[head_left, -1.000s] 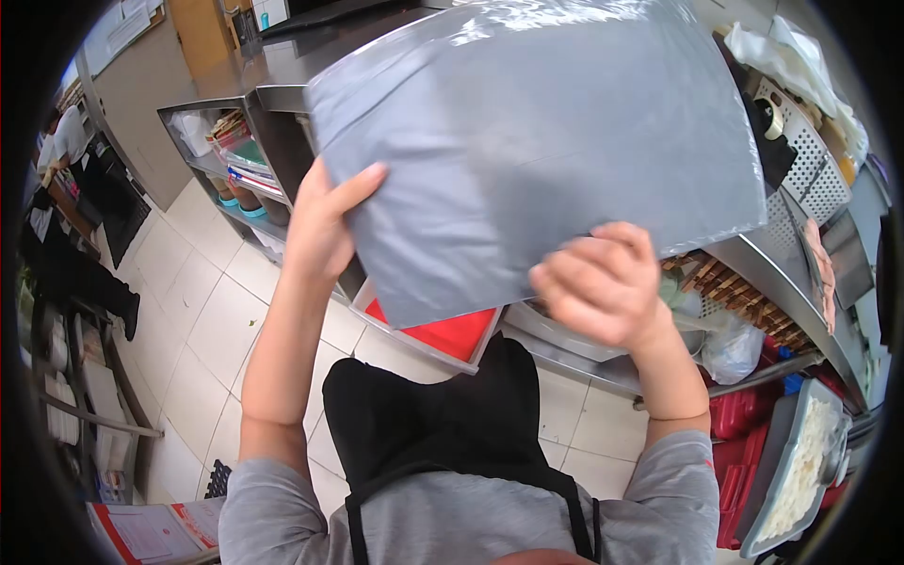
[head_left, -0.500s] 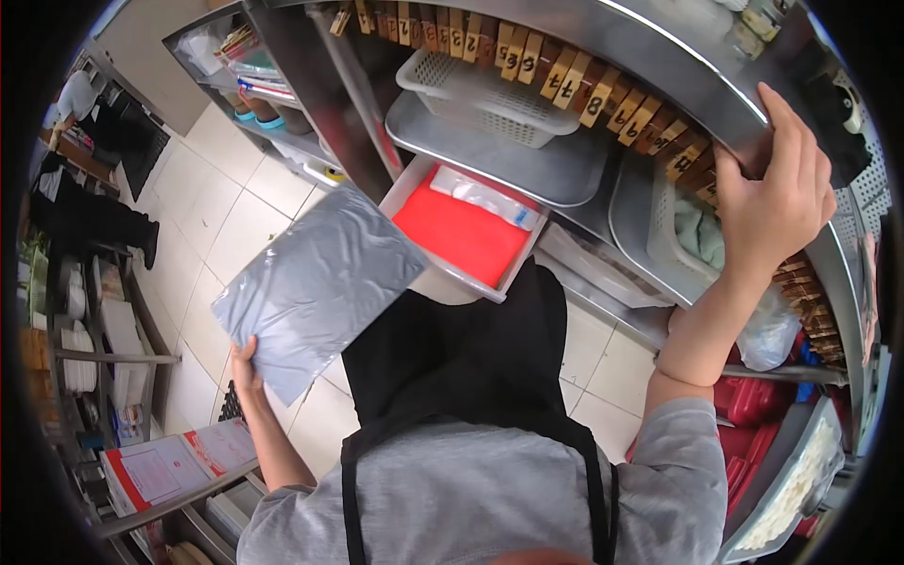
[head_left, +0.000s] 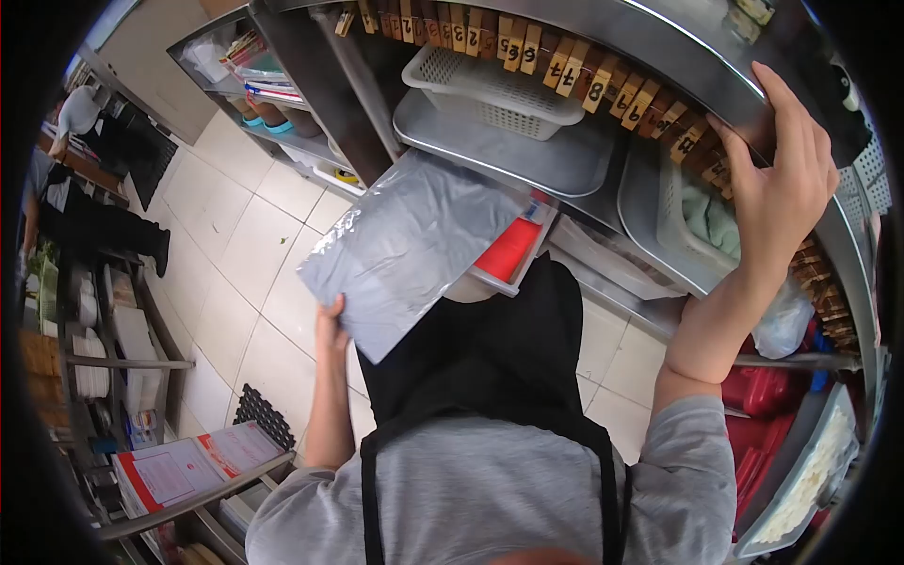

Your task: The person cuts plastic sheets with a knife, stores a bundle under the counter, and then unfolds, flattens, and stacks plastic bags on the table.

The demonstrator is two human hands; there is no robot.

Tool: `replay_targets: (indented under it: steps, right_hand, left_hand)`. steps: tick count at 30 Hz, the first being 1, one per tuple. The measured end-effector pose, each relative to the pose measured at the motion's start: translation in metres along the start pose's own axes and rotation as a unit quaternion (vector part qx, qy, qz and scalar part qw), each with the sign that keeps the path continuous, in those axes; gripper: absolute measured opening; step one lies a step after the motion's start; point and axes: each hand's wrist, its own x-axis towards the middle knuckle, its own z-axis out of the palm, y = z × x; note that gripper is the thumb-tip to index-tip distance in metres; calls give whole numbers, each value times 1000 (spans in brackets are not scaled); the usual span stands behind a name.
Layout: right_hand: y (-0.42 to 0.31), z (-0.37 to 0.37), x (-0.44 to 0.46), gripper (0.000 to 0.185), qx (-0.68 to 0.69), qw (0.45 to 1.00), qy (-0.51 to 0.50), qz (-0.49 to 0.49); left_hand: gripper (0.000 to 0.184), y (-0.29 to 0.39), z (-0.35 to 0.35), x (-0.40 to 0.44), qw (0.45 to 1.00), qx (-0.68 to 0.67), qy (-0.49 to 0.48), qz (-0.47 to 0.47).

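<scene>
A flat grey plastic package (head_left: 414,240) is pinched at its lower left edge by my left hand (head_left: 331,330). It lies partly over the open white drawer (head_left: 513,284), hiding much of it. Red material (head_left: 508,250) shows inside the drawer beside the package. My right hand (head_left: 782,169) rests on the metal counter edge (head_left: 697,71), thumb apart from the fingers, holding no loose object. Numbered wooden clips (head_left: 565,75) hang in a row under that edge.
White perforated baskets (head_left: 490,89) stand on the metal shelf (head_left: 527,155). At the right are red containers (head_left: 763,386) and a tray of pale food (head_left: 800,476). A red and white box (head_left: 188,466) sits lower left. Two people (head_left: 89,226) are at the far left.
My left hand has moved the grey package up and right, from beside the drawer to over it. My right hand has left the package and now rests on the counter edge.
</scene>
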Motion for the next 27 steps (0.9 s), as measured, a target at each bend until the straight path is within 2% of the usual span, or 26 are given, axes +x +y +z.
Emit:
replay_targets:
  steps: [2, 7, 9, 11, 13, 15, 16, 17, 18, 19, 20, 21, 22, 23, 25, 26, 27]
  right_hand:
    - [-8, -6, 9, 46, 16, 999, -5, -40]
    - [-9, -6, 9, 45, 24, 999, -1, -27]
    - [-10, -6, 8, 45, 22, 999, 0, -23]
    - [-12, -6, 7, 45, 11, 1000, 0, -12]
    - [-9, -7, 4, 42, -12, 1000, 2, -18]
    - [-3, -6, -4, 40, -30, 999, 4, -21]
    - [4, -7, -10, 40, 90, 995, 13, 31]
    - [8, -7, -15, 40, 210, 974, 23, 81]
    - [2, -19, -37, 47, 321, 902, 63, 282]
    - [2, -20, -31, 47, 324, 902, 64, 279]
    - [1, -21, -21, 54, 134, 978, 44, 153]
    - [2, -23, -14, 61, -66, 997, 27, 21]
    - [5, -23, -12, 68, -164, 985, -35, 35]
    - [9, -24, -10, 65, -212, 977, -24, -23]
    - [51, -20, -18, 57, -123, 987, -25, -98]
    - [50, -24, -14, 57, -123, 987, -27, -96]
    - [47, -30, -9, 54, -129, 982, -40, -133]
  left_hand:
    - [49, -22, 33, 5, 998, -52, -8, -20]
    - [37, -62, 141, 42, 976, -170, -41, -129]
    - [33, -67, 191, 66, 961, -205, -17, -184]
    - [32, -122, 187, 123, 979, -167, 3, -113]
    - [32, -114, 201, 113, 972, -192, 15, -134]
    - [35, -106, 194, 97, 969, -208, -23, -133]
    - [35, -96, 189, 80, 969, -208, -22, -132]
    - [36, -84, 184, 58, 979, -187, -24, -82]
    - [38, -75, 181, 48, 986, -164, -25, -32]
    - [38, -70, 176, 48, 985, -167, -23, -29]
    - [38, -61, 166, 47, 984, -168, -16, -54]
    - [38, -52, 161, 47, 983, -167, -12, -78]
    - [37, -15, 183, 33, 986, -142, -14, -83]
    - [37, -3, 189, 43, 987, -139, -19, -74]
    - [36, 19, 206, 80, 986, -113, -81, -91]
    - [35, 10, 209, 93, 986, -121, -73, -87]
    - [35, -2, 206, 93, 986, -116, -80, -89]
